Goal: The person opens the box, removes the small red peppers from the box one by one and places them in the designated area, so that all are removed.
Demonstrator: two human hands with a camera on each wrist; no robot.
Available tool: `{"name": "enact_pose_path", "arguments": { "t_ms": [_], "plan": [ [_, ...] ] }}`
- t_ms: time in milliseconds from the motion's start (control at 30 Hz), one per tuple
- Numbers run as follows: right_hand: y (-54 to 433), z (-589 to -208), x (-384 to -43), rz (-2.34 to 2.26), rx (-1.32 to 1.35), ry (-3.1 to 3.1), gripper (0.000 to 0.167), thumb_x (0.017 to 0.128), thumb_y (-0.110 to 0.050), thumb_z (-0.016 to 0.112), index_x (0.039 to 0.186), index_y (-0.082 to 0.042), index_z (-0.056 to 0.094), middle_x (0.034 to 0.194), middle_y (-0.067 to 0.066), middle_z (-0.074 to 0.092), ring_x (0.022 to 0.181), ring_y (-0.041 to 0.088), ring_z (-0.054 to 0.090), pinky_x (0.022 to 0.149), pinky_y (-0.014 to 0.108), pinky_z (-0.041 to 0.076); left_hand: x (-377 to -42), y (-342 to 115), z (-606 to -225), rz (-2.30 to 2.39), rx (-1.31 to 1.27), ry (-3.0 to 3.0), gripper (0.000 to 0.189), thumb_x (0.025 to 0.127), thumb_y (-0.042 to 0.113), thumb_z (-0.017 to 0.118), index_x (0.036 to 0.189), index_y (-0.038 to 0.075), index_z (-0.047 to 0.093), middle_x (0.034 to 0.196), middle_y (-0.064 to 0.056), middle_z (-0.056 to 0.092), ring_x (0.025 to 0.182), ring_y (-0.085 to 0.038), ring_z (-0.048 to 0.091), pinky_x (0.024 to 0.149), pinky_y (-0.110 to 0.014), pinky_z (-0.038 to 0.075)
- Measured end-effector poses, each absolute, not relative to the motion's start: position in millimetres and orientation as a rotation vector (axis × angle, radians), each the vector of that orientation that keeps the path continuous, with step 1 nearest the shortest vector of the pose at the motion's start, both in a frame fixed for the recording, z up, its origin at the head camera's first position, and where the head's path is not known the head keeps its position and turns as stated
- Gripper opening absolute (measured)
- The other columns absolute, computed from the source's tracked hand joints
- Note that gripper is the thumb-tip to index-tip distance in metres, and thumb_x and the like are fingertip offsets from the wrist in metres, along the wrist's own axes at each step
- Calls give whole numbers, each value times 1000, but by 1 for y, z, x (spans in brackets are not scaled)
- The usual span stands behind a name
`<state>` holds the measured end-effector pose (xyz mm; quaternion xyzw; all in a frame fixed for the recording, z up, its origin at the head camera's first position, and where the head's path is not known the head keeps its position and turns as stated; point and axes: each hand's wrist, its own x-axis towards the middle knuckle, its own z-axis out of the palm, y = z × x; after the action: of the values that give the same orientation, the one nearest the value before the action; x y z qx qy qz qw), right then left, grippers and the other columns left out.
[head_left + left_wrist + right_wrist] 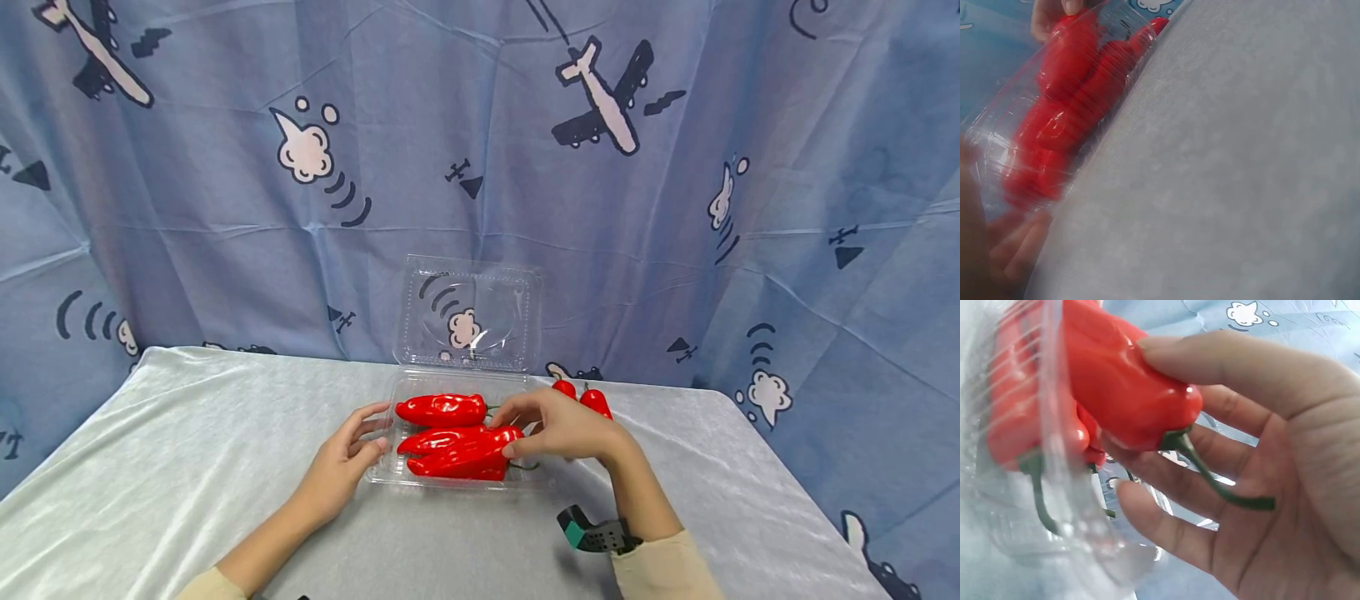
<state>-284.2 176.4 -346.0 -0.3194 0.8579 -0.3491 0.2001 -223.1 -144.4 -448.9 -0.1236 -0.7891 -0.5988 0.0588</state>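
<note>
A clear plastic clamshell box (378, 477) lies on the table with its lid (510, 333) raised at the back. Inside it are red peppers: one at the back (442, 410), one in the middle (435, 439) and one in front (457, 461). My right hand (555, 425) pinches the stem end of the front pepper (1122, 387) between thumb and fingers, and its green stem (1222, 490) hangs over the palm. With relaxed fingers, my left hand (341, 467) touches the left side of the box. The left wrist view is blurred around those fingers (1022, 250).
Beyond my right hand lie two more red peppers, a left one (564, 388) and a right one (596, 403), partly hidden. A pale cloth (247, 433) covers the table. Behind it hangs a blue curtain (225, 250) printed with planes, close to the raised lid.
</note>
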Motion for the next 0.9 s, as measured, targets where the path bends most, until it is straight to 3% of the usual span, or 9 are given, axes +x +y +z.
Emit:
{"name": "enact_pose_path", "arguments": {
  "t_ms": [300,767,900],
  "plan": [
    [185,-340,-285,-1118,-878,2468,29,88,-22,76,115,-11,71,113,9,72,103,22,69,86,34,61,-223,-145,-449,-1794,-354,-2397,46,101,15,58,146,15,49,140,-19,62,116,-33,69,91,-24,56],
    [194,-328,-279,-1322,-787,2669,25,86,-21,80,110,-16,73,106,6,74,94,22,71,80,33,60,-224,-144,-449,-1798,-336,-2408,47,101,16,58,146,17,49,140,-18,62,117,-33,69,89,-18,53],
    [197,-325,-278,-1389,-778,2715,28,86,-19,79,113,-12,73,109,8,74,92,24,69,79,33,60,-224,-145,-450,-1796,-327,-2411,47,101,17,58,147,18,48,140,-18,62,117,-33,69,91,-23,55]
  ]
}}
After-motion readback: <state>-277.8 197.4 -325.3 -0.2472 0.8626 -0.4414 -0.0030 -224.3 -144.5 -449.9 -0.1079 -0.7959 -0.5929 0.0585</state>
